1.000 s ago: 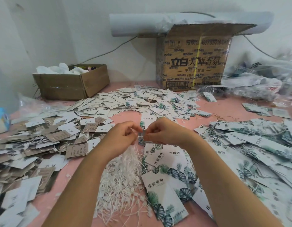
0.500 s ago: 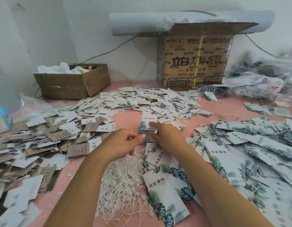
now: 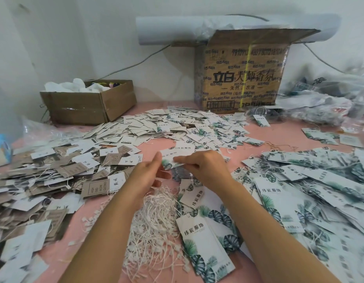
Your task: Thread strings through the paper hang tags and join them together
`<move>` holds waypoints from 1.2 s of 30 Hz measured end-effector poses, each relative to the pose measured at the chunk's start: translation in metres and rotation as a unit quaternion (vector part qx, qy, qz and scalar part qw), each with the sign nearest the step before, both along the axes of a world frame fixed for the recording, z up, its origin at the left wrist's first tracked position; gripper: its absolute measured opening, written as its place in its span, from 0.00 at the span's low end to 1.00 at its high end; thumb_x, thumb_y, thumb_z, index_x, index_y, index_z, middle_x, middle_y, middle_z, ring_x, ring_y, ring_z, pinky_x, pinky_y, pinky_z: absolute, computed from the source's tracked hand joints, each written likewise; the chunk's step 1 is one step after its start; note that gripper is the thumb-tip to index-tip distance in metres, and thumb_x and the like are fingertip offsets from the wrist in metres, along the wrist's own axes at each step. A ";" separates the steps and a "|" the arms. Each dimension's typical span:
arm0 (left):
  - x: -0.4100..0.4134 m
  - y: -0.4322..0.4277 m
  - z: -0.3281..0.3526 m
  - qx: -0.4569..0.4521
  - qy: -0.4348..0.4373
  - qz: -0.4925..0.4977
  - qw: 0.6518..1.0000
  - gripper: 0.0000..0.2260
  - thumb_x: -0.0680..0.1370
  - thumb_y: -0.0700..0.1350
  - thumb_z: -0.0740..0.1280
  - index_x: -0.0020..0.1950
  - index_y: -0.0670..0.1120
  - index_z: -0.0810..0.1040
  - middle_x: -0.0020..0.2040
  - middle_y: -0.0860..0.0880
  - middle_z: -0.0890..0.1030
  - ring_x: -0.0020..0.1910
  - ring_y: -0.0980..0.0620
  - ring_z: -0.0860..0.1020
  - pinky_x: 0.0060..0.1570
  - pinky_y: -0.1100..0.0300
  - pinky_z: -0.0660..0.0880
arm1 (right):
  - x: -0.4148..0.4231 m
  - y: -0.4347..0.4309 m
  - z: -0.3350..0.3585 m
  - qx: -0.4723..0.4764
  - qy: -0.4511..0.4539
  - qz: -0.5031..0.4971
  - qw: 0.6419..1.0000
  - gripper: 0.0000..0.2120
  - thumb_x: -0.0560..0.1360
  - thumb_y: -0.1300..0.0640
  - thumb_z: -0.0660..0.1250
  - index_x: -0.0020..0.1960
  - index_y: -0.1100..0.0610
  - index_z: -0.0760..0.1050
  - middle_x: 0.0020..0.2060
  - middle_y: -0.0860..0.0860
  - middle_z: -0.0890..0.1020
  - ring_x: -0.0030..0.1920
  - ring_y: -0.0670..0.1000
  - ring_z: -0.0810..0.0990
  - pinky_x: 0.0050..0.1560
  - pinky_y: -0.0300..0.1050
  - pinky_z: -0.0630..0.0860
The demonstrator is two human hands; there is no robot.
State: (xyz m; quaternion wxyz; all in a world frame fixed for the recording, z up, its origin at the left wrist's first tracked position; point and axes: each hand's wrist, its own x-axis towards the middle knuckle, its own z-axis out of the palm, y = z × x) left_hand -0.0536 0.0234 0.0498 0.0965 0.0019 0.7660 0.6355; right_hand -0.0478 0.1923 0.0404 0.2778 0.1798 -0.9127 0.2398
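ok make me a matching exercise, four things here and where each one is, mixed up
1 pile of white strings
2 brown hang tags
3 tall printed carton
4 leaf-print hang tag

a against the back wall, under a white roll
b pinched between left hand and right hand
c between the forearms
d left of the left hand

Pairs: 1-c, 2-d, 3-a, 4-b

White, green-leafed hang tag (image 3: 173,158)

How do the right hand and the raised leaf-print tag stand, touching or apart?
Touching: the head view shows the right hand pinching the leaf-print tag.
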 end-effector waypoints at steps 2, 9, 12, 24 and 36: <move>-0.002 -0.003 -0.002 0.039 -0.013 0.025 0.999 0.12 0.79 0.51 0.62 0.46 0.44 0.78 0.34 0.50 0.83 0.29 0.54 0.71 0.26 0.63 0.66 | 0.001 -0.002 -0.001 0.001 -0.016 0.023 1.000 0.12 0.75 0.57 0.67 0.57 0.48 0.79 0.37 0.49 0.85 0.28 0.42 0.76 0.38 0.46 0.78; -0.003 -0.002 -0.007 -0.051 0.062 0.040 0.996 0.07 0.78 0.42 0.65 0.40 0.44 0.78 0.34 0.48 0.77 0.28 0.54 0.69 0.28 0.63 0.66 | -0.011 0.009 -0.007 0.089 -0.163 -0.224 0.957 0.17 0.76 0.43 0.61 0.59 0.53 0.71 0.48 0.51 0.80 0.49 0.53 0.77 0.43 0.44 0.69; -0.003 -0.002 -0.008 -0.061 0.067 0.026 0.996 0.07 0.78 0.43 0.65 0.41 0.44 0.79 0.33 0.49 0.77 0.27 0.55 0.69 0.25 0.64 0.67 | -0.012 0.011 -0.011 0.104 -0.184 -0.244 0.946 0.21 0.76 0.40 0.60 0.59 0.55 0.69 0.51 0.51 0.80 0.50 0.54 0.77 0.41 0.44 0.65; -0.003 -0.001 -0.007 -0.069 0.062 -0.001 0.996 0.08 0.78 0.43 0.65 0.40 0.46 0.79 0.33 0.50 0.78 0.27 0.55 0.70 0.29 0.63 0.67 | -0.011 0.010 -0.010 0.102 -0.212 -0.225 0.945 0.19 0.76 0.43 0.62 0.59 0.54 0.72 0.51 0.52 0.80 0.51 0.53 0.78 0.43 0.44 0.68; -0.002 -0.001 -0.008 -0.081 0.061 -0.021 0.995 0.08 0.78 0.43 0.65 0.39 0.46 0.79 0.33 0.50 0.79 0.27 0.55 0.69 0.30 0.62 0.67 | -0.015 0.026 -0.019 0.106 -0.200 -0.313 0.922 0.24 0.77 0.41 0.57 0.66 0.55 0.68 0.56 0.58 0.75 0.58 0.58 0.72 0.57 0.53 0.69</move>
